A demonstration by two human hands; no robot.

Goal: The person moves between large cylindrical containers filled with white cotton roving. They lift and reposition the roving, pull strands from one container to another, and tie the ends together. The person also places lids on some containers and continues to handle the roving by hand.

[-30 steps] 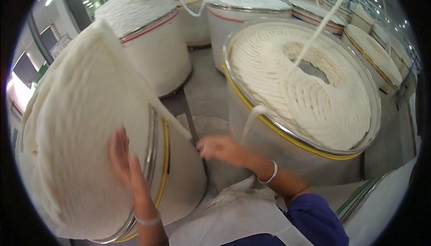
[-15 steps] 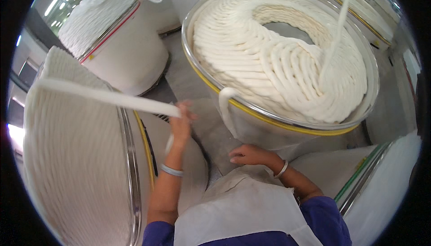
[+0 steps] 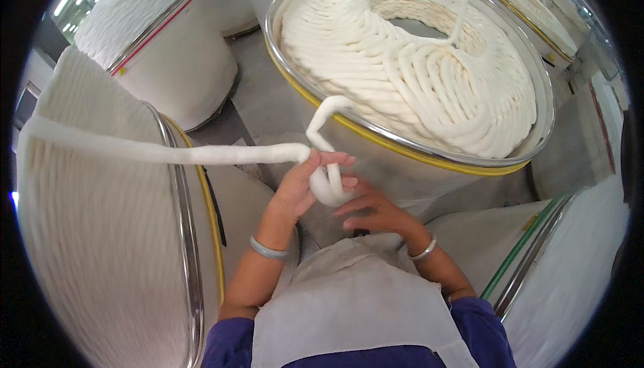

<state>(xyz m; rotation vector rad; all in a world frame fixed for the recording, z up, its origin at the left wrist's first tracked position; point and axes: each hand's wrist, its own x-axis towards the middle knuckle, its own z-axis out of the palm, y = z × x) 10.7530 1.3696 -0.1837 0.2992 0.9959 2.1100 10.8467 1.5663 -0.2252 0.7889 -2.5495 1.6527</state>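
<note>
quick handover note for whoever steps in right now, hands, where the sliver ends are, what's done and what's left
Left hand: closed on the sliver strand that runs from the full can on the left.
Right hand: fingers spread, touching the looped sliver end just below the left hand.
That looped end hangs over the rim of the big can ahead, which holds coiled sliver.
Done: both ends brought together between the hands.
Left: the two ends do not look joined yet; whether they overlap inside the grip cannot be seen.
</note>
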